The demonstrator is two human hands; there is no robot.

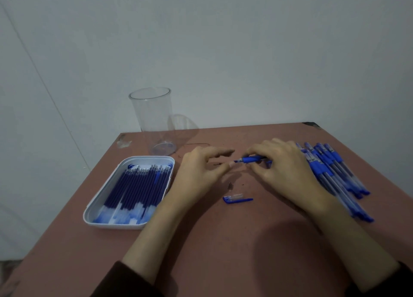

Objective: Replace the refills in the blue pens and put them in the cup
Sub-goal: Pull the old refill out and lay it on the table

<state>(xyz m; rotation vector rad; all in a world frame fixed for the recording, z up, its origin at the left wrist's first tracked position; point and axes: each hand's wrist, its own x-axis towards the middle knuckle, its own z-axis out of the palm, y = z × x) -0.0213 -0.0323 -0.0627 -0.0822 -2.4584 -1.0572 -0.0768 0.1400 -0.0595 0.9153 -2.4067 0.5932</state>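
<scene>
My right hand (283, 162) grips a blue pen (250, 159) by its rubber grip, tip pointing left, just above the table. My left hand (201, 169) hovers at the pen's tip with fingers loosely curled; its fingertips sit close to the tip, and whether they touch it I cannot tell. A blue pen cap (238, 199) lies on the table nearer to me. A clear plastic cup (154, 120) stands upright and holds nothing at the far left of the table. A white tray (98, 224) of several blue refills (136, 189) sits at the left. A pile of blue pens (335, 173) lies to the right.
The reddish-brown table (223, 252) ends at a pale wall behind the cup. A small dark bit (230, 186) lies on the table between my hands and the cap. Crumpled clear wrapping (124, 141) sits at the far left corner.
</scene>
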